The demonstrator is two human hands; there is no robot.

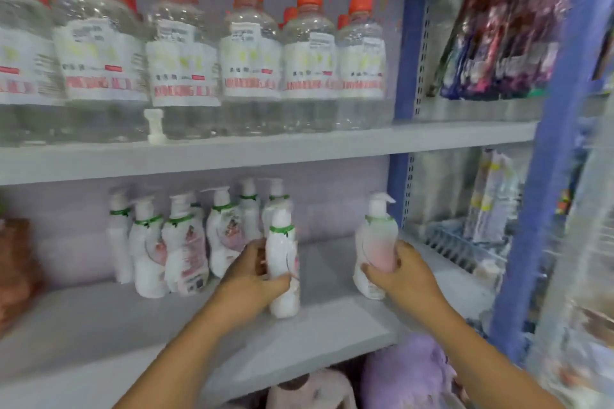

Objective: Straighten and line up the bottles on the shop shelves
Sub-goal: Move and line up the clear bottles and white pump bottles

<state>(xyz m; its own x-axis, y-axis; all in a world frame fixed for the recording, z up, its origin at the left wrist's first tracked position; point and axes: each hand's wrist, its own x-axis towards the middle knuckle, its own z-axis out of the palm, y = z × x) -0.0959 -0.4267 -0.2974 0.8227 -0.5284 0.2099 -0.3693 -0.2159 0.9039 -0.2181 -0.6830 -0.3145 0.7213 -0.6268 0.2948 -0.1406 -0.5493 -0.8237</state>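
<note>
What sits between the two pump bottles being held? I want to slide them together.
Only bare grey shelf: the head view shows nothing between the left hand's bottle and the right hand's bottle.

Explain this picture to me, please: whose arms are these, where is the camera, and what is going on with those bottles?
There is no machine here: these are a person's two bare arms. One wide-angle camera sits on the person's head and looks forward and down, so you see what they see. The left hand has its grip round a white pump bottle standing on the lower shelf. The right hand holds a second pump bottle, set apart to the right. A cluster of similar pump bottles stands further back on the left. On the upper shelf is a row of clear bottles with orange caps. Packets hang on the blue rack at the right. The picture is blurred, so the labels cannot be read.
</note>
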